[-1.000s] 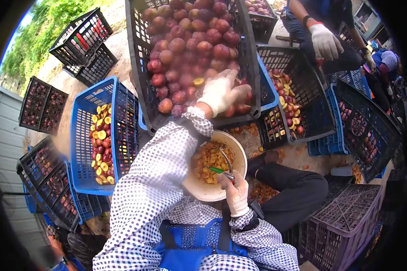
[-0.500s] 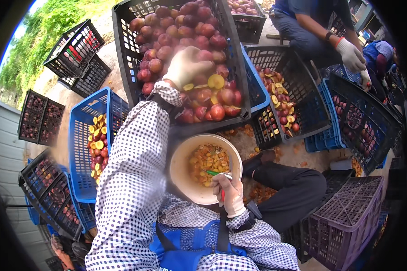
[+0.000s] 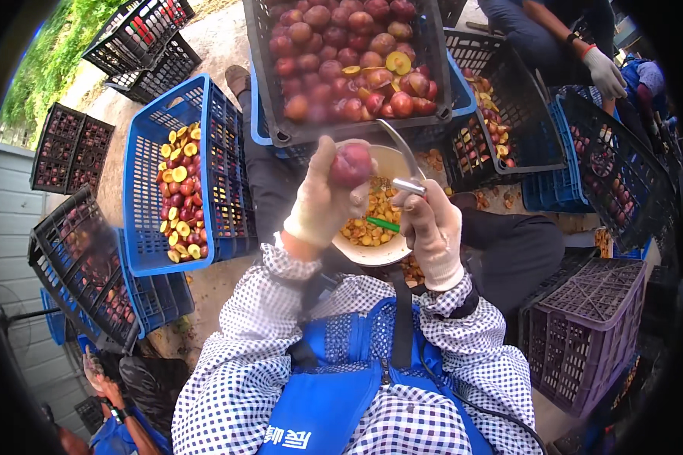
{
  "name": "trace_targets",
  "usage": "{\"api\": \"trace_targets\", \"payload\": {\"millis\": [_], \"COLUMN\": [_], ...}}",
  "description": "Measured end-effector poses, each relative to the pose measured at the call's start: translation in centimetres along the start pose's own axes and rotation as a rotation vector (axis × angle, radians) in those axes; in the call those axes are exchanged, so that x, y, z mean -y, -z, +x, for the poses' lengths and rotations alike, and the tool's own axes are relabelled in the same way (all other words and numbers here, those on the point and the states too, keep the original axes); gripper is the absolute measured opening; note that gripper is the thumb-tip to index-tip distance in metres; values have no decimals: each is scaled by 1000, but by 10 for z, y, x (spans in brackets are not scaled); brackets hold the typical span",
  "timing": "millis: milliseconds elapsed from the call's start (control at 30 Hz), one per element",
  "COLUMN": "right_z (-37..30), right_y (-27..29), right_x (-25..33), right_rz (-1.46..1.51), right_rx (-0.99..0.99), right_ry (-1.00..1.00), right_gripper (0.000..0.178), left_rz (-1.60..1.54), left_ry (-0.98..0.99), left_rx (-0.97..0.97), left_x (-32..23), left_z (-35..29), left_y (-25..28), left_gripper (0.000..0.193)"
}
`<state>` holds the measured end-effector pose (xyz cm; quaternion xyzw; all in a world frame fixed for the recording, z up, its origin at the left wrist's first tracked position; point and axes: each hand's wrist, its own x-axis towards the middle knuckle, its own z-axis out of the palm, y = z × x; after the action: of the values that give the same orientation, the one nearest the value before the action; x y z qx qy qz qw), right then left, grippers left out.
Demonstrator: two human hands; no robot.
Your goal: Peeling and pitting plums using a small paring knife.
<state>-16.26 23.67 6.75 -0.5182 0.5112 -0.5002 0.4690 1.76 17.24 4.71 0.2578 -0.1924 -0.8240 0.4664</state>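
My left hand (image 3: 319, 201), in a pale glove, is closed around a whole dark red plum (image 3: 351, 165) and holds it up in front of my chest. In my gloved right hand (image 3: 434, 236) is a curved-blade knife (image 3: 402, 145), its thin blade rising toward the plum but apart from it. A green stick-like piece (image 3: 383, 224) shows beside the right fingers; I cannot tell whether it belongs to the knife. Below both hands stands a cream bucket (image 3: 364, 258) with yellow-orange fruit pieces in it. Beyond, a black crate (image 3: 281, 135) holds whole plums and some cut halves.
Left of me, a blue crate (image 3: 133, 189) holds plums and yellow-fleshed halves. Another black crate (image 3: 535, 140) with cut plums leans at the right. Purple crates (image 3: 584, 341) stand at the lower right. A co-worker's gloved hand (image 3: 603, 73) is at the upper right.
My left hand has come back from the plum crate with a plum and now holds it above the bucket. The right hand has risen, bringing the curved blade up. My view has shifted.
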Motion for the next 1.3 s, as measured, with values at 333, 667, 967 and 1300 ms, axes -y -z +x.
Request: {"api": "trace_targets", "payload": {"millis": [333,667,967,1300], "right_z": [-22,-29,-36,-46], "right_y": [-36,-43,-47,-28], "right_x": [-14,-45,-44,-13], "right_rz": [-359,-605,-142,-305], "right_rx": [-74,-31,92,-1], "right_ry": [196,194,-28,45], "right_gripper": [23,29,27,20], "left_rz": [172,756,1162,-27], "left_ry": [63,-314,-564,-86], "left_rx": [-251,-419,-299,-26], "left_x": [29,69,60,25], "left_z": [-45,-42,-41,-56], "left_y": [-8,32,42,22], "left_gripper": [64,35,29,61]}}
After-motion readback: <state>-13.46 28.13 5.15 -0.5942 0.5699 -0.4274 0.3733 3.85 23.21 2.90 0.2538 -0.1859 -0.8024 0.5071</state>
